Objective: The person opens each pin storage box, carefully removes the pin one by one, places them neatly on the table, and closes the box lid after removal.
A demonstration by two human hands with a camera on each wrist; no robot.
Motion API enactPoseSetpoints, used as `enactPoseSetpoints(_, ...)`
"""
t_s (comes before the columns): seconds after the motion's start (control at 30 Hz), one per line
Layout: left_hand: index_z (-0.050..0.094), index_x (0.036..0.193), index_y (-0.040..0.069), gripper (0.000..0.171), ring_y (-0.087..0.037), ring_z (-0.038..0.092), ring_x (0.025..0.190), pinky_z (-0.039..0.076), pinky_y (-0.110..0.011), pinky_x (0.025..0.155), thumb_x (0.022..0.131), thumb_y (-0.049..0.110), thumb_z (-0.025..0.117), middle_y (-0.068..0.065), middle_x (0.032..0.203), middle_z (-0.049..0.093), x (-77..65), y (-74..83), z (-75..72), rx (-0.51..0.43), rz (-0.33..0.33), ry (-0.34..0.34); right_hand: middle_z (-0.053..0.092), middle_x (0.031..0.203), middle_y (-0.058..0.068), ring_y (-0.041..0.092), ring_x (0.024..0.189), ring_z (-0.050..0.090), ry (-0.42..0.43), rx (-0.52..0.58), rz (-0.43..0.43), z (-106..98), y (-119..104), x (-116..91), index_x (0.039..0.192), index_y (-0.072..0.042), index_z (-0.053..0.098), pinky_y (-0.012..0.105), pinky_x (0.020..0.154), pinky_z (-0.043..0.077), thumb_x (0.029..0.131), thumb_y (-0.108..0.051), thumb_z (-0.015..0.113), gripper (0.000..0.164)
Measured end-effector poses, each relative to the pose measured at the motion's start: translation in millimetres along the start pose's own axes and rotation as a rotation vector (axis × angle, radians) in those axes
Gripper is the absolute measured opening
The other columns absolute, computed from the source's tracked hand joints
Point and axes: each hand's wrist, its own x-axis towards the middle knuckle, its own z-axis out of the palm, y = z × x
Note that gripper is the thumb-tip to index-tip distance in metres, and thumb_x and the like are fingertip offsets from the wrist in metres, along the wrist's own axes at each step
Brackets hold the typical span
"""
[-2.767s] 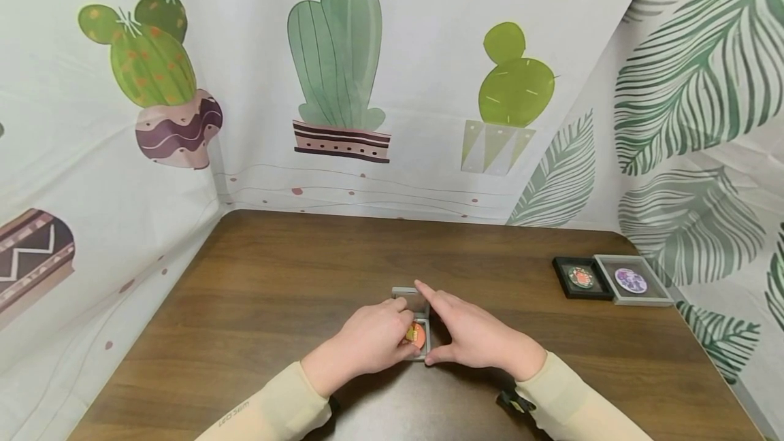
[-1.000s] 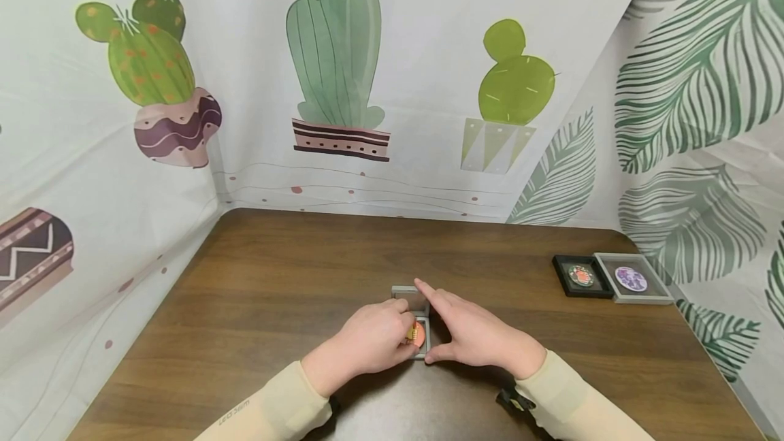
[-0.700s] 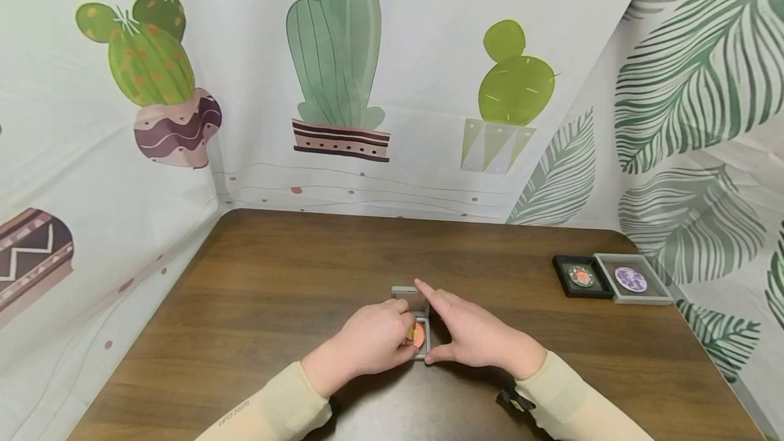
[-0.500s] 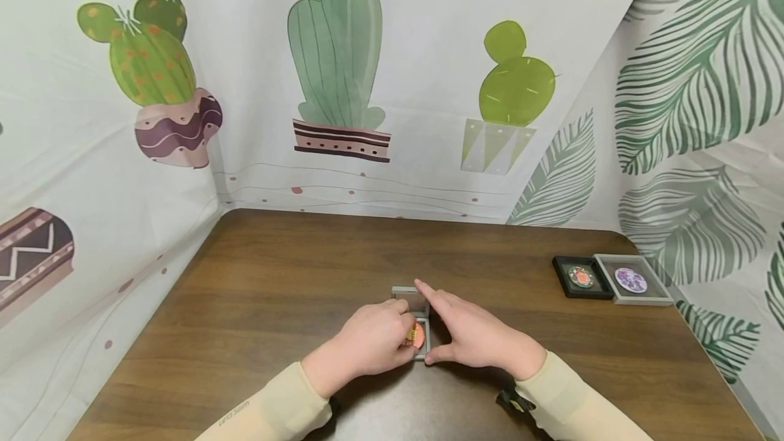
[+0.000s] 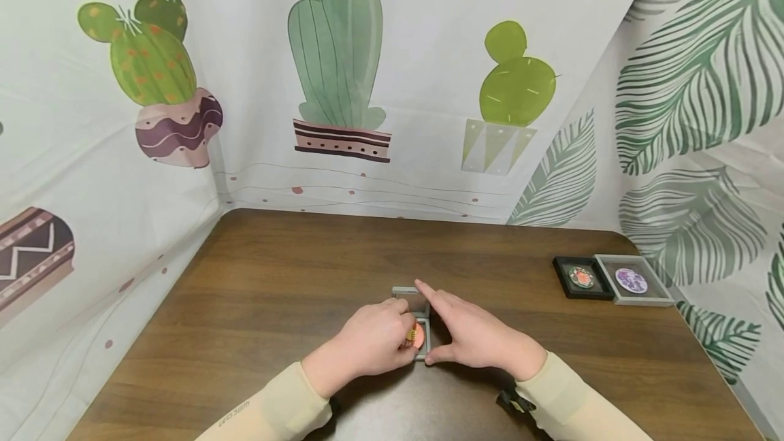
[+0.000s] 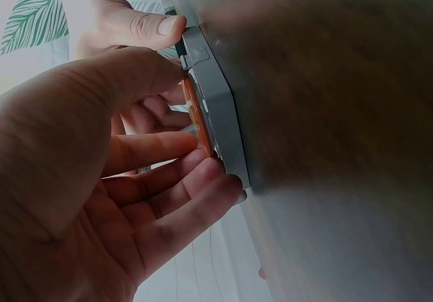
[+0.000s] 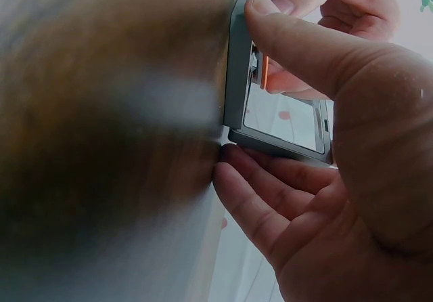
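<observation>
A small grey display case lies on the table in the middle, its hinged lid raised at the far side. An orange disc with yellow print is at the case's base. My left hand pinches the disc between thumb and fingers, covering its left part; the left wrist view shows the disc close along the grey base. My right hand holds the case from the right. In the right wrist view its thumb presses the base, with the fingers behind the lid.
At the right back of the brown wooden table stand a black case with a green and orange disc and a grey case with a purple disc. A printed curtain hangs behind the table.
The orange disc's face has turned slightly under my left fingers, and its print shows at a different angle. Both hands and the case stay in the same place.
</observation>
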Motion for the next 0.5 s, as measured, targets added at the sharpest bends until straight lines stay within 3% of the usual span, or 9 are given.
enactPoseSetpoints(0.5, 0.051, 0.071, 0.023, 0.024, -0.013, 0.044, 0.072, 0.043, -0.026, 0.055, 0.074, 0.039, 0.069, 0.007, 0.077, 0.041, -1.4, -0.1, -0.8, 0.0, -0.006, 0.021, 0.042, 0.147, 0.007, 0.015, 0.131, 0.041, 0.004, 0.006, -0.015, -0.2, -0.7, 0.0, 0.159, -0.021, 0.001, 0.04, 0.103, 0.04, 0.074, -0.052, 0.081, 0.121)
